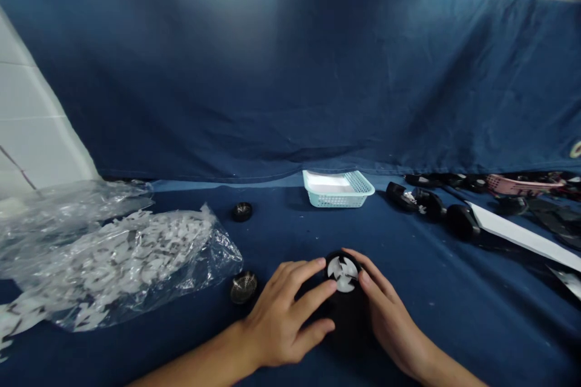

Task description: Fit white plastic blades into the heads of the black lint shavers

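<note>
Near the front of the table, a black round housing stands with its mouth facing up toward me. A white bladed piece, like a small fan wheel, sits inside its rim. My right hand is closed around the housing's right side, thumb and fingers at the rim. Spread fingers of my left hand reach over from the left, with the tips at the rim and the white piece. Left of that hand lies a round black mesh cap. Another black cap lies farther back.
Clear plastic bags full of white bladed pieces cover the left side. A light blue basket stands at the back. On the right are several black parts, a white strip and a pink basket. A blue curtain hangs behind.
</note>
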A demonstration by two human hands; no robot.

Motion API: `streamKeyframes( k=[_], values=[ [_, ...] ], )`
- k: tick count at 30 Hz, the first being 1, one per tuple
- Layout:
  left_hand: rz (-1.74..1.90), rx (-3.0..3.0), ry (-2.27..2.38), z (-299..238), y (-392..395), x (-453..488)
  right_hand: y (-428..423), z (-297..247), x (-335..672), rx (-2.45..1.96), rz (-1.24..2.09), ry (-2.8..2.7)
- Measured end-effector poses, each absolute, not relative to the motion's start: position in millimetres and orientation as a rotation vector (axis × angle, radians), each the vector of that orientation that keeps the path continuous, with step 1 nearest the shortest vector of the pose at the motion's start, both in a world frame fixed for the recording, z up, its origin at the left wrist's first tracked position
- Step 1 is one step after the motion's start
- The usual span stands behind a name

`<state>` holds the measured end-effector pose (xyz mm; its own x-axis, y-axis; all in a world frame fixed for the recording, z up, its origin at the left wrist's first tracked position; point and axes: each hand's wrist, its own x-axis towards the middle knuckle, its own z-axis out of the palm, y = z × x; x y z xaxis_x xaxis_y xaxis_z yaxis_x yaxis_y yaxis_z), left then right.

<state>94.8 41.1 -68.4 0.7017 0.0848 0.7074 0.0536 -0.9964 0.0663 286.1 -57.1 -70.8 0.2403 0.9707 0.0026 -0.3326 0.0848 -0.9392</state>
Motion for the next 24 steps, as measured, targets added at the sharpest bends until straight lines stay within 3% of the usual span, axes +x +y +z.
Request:
streamKeyframes(
  k=[10, 24],
  values=[
    [0.95, 2.767, 0.37, -70.3, 43.3, 97.9, -53.2, -65.4, 288.9, -0.988, 1.282, -0.725],
    [0.821, 2.697, 0.325, -68.0, 40.3, 101.2, -53.6, -63.1, 287.1, -1.059, 1.238, -0.877]
  ],
)
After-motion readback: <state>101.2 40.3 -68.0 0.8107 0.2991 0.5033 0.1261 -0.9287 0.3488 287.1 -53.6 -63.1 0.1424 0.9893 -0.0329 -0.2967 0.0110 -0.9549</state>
